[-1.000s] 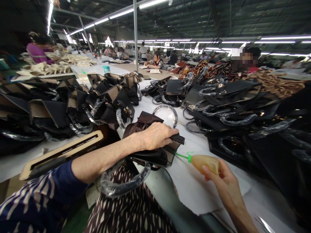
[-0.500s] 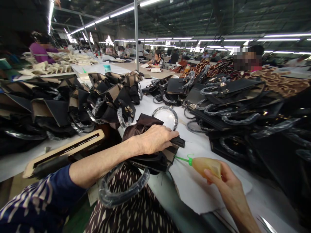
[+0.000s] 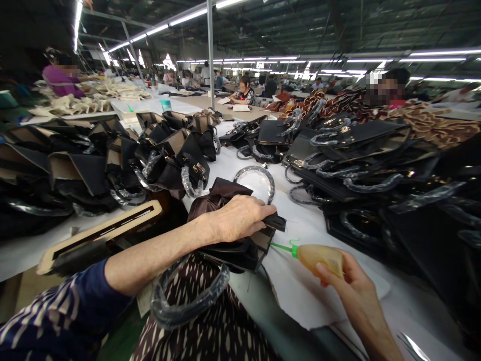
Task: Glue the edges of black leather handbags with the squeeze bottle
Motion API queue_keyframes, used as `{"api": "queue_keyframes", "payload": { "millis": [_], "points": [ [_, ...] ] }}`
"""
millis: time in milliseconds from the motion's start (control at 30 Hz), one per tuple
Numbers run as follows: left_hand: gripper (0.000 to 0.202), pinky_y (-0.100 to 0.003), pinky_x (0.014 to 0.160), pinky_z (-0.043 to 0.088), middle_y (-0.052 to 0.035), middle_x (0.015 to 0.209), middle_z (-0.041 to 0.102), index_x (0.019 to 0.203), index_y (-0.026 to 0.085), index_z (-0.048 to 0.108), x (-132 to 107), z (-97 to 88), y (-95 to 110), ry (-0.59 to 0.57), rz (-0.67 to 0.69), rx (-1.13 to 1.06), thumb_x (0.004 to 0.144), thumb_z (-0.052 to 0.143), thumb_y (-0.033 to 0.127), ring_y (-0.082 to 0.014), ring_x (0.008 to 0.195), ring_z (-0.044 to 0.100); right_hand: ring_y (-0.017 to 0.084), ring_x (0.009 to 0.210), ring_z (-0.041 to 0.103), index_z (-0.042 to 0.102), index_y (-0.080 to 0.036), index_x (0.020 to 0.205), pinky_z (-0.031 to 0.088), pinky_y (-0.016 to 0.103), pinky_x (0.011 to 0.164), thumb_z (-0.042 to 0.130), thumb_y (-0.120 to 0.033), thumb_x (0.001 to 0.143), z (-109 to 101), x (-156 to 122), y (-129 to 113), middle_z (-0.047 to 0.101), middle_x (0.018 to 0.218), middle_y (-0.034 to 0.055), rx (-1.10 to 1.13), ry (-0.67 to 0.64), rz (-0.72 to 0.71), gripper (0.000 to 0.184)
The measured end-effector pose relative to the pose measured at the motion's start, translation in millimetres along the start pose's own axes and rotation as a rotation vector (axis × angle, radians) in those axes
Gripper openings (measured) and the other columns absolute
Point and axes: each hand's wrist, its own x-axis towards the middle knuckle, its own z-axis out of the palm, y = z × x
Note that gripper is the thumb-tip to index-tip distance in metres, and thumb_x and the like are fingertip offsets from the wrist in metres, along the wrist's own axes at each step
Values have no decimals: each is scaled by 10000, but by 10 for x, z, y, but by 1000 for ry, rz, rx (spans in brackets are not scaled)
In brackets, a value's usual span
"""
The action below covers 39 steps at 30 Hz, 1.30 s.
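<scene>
A black handbag (image 3: 229,253) with dark brown lining lies at the table edge before me, its plastic-wrapped ring handles sticking out on the near and far sides. My left hand (image 3: 242,216) is closed over the folded lining and edge at the bag's top; the fingertips are partly hidden. In my right hand (image 3: 349,276) is a squeeze glue bottle (image 3: 319,258) with yellowish contents and a thin green nozzle (image 3: 281,246). The nozzle's tip is at the bag's open right end, by the beige inner side; whether it touches cannot be told.
Black handbags (image 3: 80,173) with beige insides stand in rows at left. More black bags (image 3: 356,165) are piled at right. A beige-rimmed slotted piece (image 3: 105,233) lies left of my forearm. A shiny metal tool (image 3: 413,346) lies bottom right. Other people sit at tables farther back.
Almost nothing differs. The near handle has shifted slightly left and down, and the bag's right end with the nozzle tip has moved very slightly left.
</scene>
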Motion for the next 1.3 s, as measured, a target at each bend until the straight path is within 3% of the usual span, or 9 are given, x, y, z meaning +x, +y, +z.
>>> {"api": "queue_keyframes", "payload": {
  "millis": [400, 800, 1300],
  "points": [
    [268, -323, 771, 466, -67, 965, 627, 1143, 186, 492, -39, -6, 38, -18, -5, 6, 876, 503, 206, -235, 899, 606, 189, 575, 522, 550, -192, 976, 451, 305, 514, 707, -598, 596, -29, -64, -72, 599, 638, -7, 22, -64, 22, 578],
    [293, -345, 815, 463, -88, 986, 599, 1179, 128, 476, -289, 54, 197, -31, 12, 17, 895, 422, 174, -238, 898, 569, 189, 598, 545, 581, -193, 973, 462, 298, 534, 704, -582, 642, -54, -59, -31, 642, 698, 15, 28, -50, 41, 525],
    [296, -356, 805, 470, -88, 955, 589, 1173, 116, 471, -306, 119, 211, 10, 41, 29, 882, 437, 158, -245, 888, 565, 173, 569, 518, 572, -193, 979, 435, 280, 510, 696, -570, 675, -51, -94, -27, 631, 653, -2, 8, -98, 35, 500]
  ]
}}
